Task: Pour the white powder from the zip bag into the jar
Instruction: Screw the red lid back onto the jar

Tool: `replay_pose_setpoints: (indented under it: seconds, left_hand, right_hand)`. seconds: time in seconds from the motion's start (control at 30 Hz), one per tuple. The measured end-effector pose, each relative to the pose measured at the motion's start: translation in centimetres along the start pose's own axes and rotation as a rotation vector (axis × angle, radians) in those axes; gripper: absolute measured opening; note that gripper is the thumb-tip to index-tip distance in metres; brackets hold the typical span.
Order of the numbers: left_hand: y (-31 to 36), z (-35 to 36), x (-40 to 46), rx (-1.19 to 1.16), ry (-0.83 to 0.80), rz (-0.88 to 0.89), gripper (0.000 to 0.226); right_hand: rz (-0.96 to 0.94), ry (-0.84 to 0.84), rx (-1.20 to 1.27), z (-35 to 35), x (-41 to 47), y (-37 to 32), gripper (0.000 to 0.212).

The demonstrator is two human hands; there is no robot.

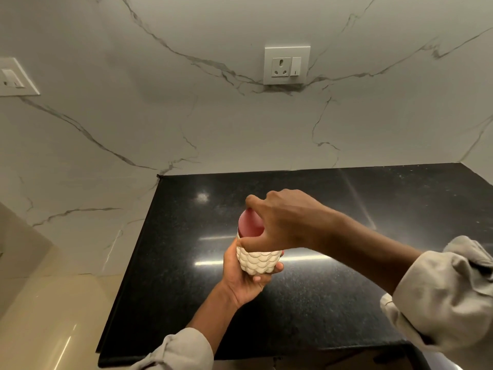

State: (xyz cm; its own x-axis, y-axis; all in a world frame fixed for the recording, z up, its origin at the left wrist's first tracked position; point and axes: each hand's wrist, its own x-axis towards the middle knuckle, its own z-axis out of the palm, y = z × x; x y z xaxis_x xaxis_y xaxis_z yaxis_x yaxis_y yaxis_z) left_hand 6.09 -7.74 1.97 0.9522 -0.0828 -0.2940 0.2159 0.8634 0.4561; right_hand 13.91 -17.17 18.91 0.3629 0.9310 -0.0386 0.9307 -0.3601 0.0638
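A cream jar (257,261) with a scale pattern is held up above the black counter (320,289). My left hand (244,279) grips its body from below. On top sits a pink lid (249,222). My right hand (280,222) curls over that lid, thumb on the near side and fingers on the far side. No zip bag or white powder is in view.
The counter ends at a left edge with a beige floor (40,316) beyond it. A marble wall behind carries a socket with a switch (286,64) and another switch plate (14,77) at the far left.
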Motion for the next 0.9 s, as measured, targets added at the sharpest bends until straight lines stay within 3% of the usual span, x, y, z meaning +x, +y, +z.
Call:
replay_pose_setpoints:
  seconds: [0.07,0.2,0.47,0.63,0.7,0.8,0.83,0.9]
  left_hand:
    - [-0.1,0.1,0.0,-0.016,0.013,0.024,0.066]
    - [0.4,-0.4,-0.5,-0.042,0.029,0.047,0.059]
    - [-0.2,0.4,-1.0,0.023,0.186,0.197,0.056]
    - [0.2,0.5,-1.3,0.054,0.232,0.169,0.059]
    - [0.4,0.6,-1.3,0.181,0.317,0.158,0.059]
    - [0.6,0.3,-0.9,0.596,0.619,0.291,0.039]
    - [0.7,-0.1,-0.7,0.742,0.653,0.389,0.031]
    - [1.0,-0.9,-0.4,0.977,0.542,0.548,0.025]
  right_hand:
    - [0.012,0.034,-0.02,0.3,-0.1,-0.1,0.082]
    - [-0.088,-0.151,0.124,-0.4,-0.3,0.7,0.086]
    - [-0.056,0.055,-0.053,1.2,0.3,-0.2,0.084]
    - [-0.024,0.119,-0.03,2.2,-0.1,0.0,0.085]
    - [0.002,0.104,0.005,2.5,-0.1,0.8,0.083]
    - [0.093,0.084,0.053,3.5,0.4,2.1,0.081]
    - [0.139,0.077,0.061,4.1,0.6,2.5,0.081]
    - [0.242,0.076,0.063,5.6,1.1,3.0,0.083]
